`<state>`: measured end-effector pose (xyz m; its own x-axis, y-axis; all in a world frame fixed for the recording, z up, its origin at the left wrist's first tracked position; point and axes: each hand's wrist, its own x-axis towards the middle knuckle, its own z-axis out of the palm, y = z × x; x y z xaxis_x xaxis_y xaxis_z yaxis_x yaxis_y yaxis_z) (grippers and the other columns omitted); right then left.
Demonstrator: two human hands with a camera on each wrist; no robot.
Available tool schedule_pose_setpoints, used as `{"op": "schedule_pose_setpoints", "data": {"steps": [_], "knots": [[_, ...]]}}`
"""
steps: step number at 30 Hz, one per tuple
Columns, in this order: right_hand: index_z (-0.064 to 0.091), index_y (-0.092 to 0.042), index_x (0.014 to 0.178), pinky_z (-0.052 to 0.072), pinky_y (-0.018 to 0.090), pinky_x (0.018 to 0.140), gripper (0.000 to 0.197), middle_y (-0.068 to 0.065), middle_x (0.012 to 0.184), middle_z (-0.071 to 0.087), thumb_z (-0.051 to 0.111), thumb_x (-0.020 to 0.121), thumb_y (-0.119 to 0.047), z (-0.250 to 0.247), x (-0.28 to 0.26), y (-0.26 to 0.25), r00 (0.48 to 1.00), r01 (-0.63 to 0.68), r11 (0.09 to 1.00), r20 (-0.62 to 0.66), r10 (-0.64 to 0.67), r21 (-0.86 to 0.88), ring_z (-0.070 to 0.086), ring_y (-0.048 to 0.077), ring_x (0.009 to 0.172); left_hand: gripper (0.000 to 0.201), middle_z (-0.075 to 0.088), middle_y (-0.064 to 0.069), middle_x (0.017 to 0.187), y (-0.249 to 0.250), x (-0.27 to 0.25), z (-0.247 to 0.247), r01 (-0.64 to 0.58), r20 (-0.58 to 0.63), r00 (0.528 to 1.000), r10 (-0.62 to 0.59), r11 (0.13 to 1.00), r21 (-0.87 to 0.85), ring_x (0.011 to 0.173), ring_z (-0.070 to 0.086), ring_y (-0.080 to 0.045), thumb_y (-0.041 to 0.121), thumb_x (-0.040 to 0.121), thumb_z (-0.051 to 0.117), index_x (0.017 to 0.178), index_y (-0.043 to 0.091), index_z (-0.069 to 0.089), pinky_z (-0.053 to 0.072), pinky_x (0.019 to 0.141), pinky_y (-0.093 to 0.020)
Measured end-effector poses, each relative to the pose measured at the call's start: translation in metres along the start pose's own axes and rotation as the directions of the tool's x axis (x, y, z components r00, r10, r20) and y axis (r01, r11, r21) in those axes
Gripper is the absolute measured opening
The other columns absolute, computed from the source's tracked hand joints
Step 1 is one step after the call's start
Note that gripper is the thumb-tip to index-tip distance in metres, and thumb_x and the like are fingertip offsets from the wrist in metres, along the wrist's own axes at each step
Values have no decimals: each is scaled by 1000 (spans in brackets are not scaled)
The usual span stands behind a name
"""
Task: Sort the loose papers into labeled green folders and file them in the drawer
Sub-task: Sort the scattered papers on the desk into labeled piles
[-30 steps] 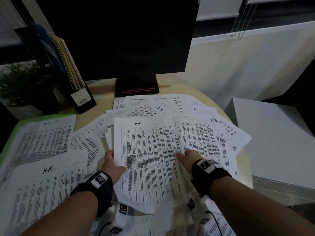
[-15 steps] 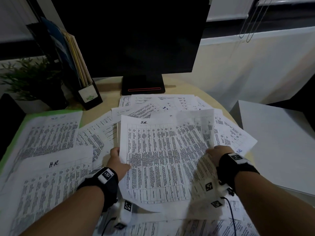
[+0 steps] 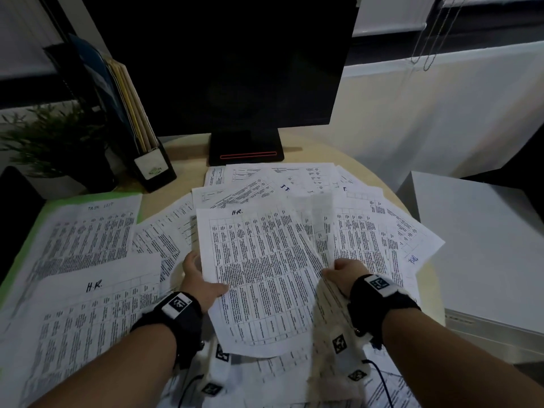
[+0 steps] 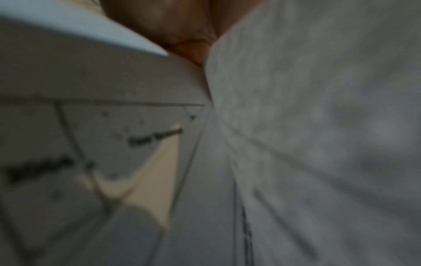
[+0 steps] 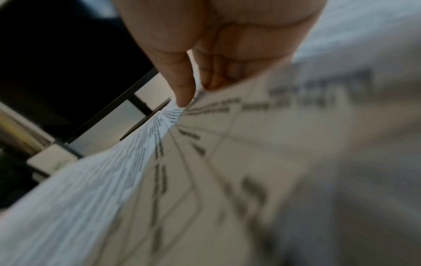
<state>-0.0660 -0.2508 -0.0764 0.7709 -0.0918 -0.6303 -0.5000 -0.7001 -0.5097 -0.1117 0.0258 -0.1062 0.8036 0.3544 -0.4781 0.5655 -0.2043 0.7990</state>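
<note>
Loose printed papers [image 3: 294,184] cover the round desk [image 3: 182,148]. On top in the middle lies a sheet marked "H.R." [image 3: 259,272]. My left hand [image 3: 197,278] holds its left edge, thumb on top and fingers hidden beneath. At the sheet's right edge my right hand [image 3: 338,272] pinches a paper between thumb [image 5: 182,86] and curled fingers, the sheet [image 5: 102,180] bending away from it. A green folder [image 3: 38,222] lies at the left under a "TASK LIST" page [image 3: 88,234]. Another "H.R." page [image 3: 88,313] lies at the near left.
A dark monitor [image 3: 223,69] on its stand [image 3: 247,151] rises behind the papers. At the back left stand a black file holder with folders [image 3: 132,131] and a potted plant [image 3: 53,142]. A white cabinet [image 3: 482,245] sits to the right of the desk.
My right hand swung out to the right and came back to the right edge of the "H.R." sheet, now pinching paper there. The left hand kept its hold on the left edge.
</note>
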Motion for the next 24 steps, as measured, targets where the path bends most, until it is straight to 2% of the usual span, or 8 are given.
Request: {"op": "schedule_pose_setpoints", "data": {"steps": [2,5,8,10,13,15,19,24], "knots": [[55,-11,114,43,20,57,33,9,104,61,66,87,-25,-1,1,-4,998,-12,1000,-64,10,-29,58,17,78,109,40,-3,146,1,-1,0,-69,-15,997,70,997,27,127,45,-29,-13,68,76,150,19,11,42,102,-43],[35,-13,137,52,28,69,76,12,130,49,78,75,-25,-2,-2,-10,991,-43,998,-127,48,40,60,26,98,92,57,0,125,9,-5,2,-120,-19,992,122,990,80,109,58,-24,-8,71,74,145,21,27,51,88,-39],[37,-13,135,52,27,67,69,10,124,54,73,80,-33,-1,-7,-12,999,-29,999,-29,29,-16,61,22,93,48,67,-4,106,21,-11,3,-64,34,997,63,998,27,95,63,-23,-6,79,67,121,15,56,49,81,-34],[38,-11,135,49,29,77,71,8,125,54,71,80,-41,-1,-11,-11,1000,5,1000,-8,-5,-14,57,23,102,31,69,-12,103,28,-15,2,-28,91,995,33,998,-51,93,65,-27,-7,80,66,106,9,63,50,85,-38],[37,-9,131,44,38,87,76,4,116,50,75,75,-45,-9,-21,-15,995,76,972,-76,-61,222,50,23,103,26,70,-18,103,40,-21,-1,28,201,980,5,986,-162,96,66,-33,-10,80,64,104,2,65,50,92,-45],[43,-17,111,43,41,96,50,-3,111,54,76,77,-33,-21,-29,-20,985,171,886,-104,-139,432,53,20,99,25,70,-20,105,54,-26,-3,22,245,969,33,975,-219,99,66,-36,-7,78,68,101,3,67,49,94,-49],[60,-28,95,46,56,95,25,-2,99,71,68,80,-10,-52,-45,-35,919,393,752,-237,-314,529,65,28,96,48,71,-13,102,90,-38,-6,-151,278,940,197,972,-178,101,66,-33,16,63,80,107,8,65,51,92,-49],[67,-30,88,56,34,80,37,-18,83,72,55,83,4,-78,-70,-61,746,659,617,-474,-468,429,69,5,82,27,69,2,101,147,-65,-4,-426,135,890,435,900,-91,100,63,-19,7,89,60,114,16,66,48,84,-26]]}}
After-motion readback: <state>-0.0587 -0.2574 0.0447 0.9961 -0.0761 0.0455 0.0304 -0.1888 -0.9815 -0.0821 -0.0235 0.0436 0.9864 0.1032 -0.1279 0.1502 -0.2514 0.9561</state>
